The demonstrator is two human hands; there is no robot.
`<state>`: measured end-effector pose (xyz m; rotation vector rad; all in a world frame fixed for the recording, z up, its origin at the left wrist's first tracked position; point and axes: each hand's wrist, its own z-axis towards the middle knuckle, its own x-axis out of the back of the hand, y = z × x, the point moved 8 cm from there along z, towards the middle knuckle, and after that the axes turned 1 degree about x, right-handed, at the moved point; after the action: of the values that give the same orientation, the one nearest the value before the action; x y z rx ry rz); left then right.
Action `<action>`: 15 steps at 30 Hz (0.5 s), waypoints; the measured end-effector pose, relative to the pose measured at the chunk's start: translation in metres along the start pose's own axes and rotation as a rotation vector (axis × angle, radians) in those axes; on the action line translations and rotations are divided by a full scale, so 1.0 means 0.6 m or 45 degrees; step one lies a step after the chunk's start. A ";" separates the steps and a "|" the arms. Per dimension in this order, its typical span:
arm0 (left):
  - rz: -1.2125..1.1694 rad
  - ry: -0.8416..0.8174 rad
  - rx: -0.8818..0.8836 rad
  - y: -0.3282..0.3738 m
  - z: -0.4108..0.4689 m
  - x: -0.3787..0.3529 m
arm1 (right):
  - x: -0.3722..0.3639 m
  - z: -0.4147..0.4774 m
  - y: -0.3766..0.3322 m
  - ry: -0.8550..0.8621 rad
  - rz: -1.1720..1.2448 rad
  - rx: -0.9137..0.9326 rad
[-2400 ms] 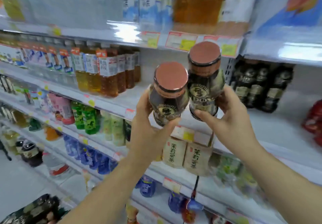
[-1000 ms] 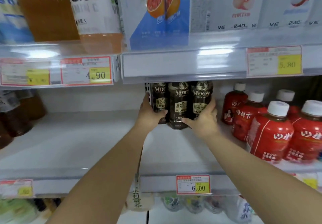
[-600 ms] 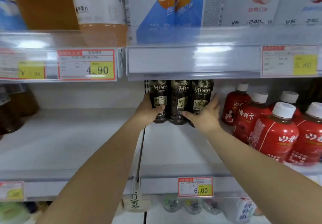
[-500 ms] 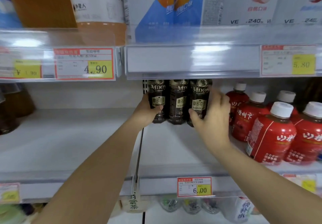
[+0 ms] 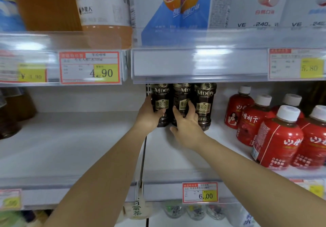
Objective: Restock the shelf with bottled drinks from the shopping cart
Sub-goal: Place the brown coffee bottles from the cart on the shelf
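Three dark MDOY coffee bottles stand side by side at the back of the white shelf (image 5: 70, 147). My left hand (image 5: 149, 116) grips the left coffee bottle (image 5: 161, 101), thumb curled across its front. My right hand (image 5: 187, 124) reaches in beside it, its spread, fairly straight fingers touching the middle coffee bottle (image 5: 182, 96). The right coffee bottle (image 5: 204, 103) stands free, just right of that hand. The bottles' caps are hidden behind the upper shelf's edge. The shopping cart is out of view.
Red bottles with white caps (image 5: 278, 135) fill the shelf's right side. A thin divider (image 5: 143, 156) runs front to back under my left forearm. The upper shelf's front rail (image 5: 199, 64) hangs low. Dark bottles (image 5: 10, 117) stand at far left.
Both hands carried two coffee bottles up and stood them at the shelf's back beside a third. In the last half second my right hand left the right bottle and moved to the middle one.
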<state>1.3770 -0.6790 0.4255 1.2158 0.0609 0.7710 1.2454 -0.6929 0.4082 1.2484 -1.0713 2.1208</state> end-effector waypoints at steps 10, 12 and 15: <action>0.331 0.336 0.062 0.035 -0.022 -0.007 | 0.133 -0.037 0.140 0.696 0.508 -0.306; 0.376 0.330 0.184 0.028 -0.027 -0.031 | 0.097 -0.009 0.150 0.424 0.625 -0.383; 0.379 0.300 0.291 0.013 -0.023 -0.049 | 0.082 0.014 0.153 0.384 0.658 -0.353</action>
<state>1.3453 -0.6835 0.4165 1.3618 0.1683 1.1917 1.1612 -0.7543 0.4174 0.5356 -1.6015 2.3125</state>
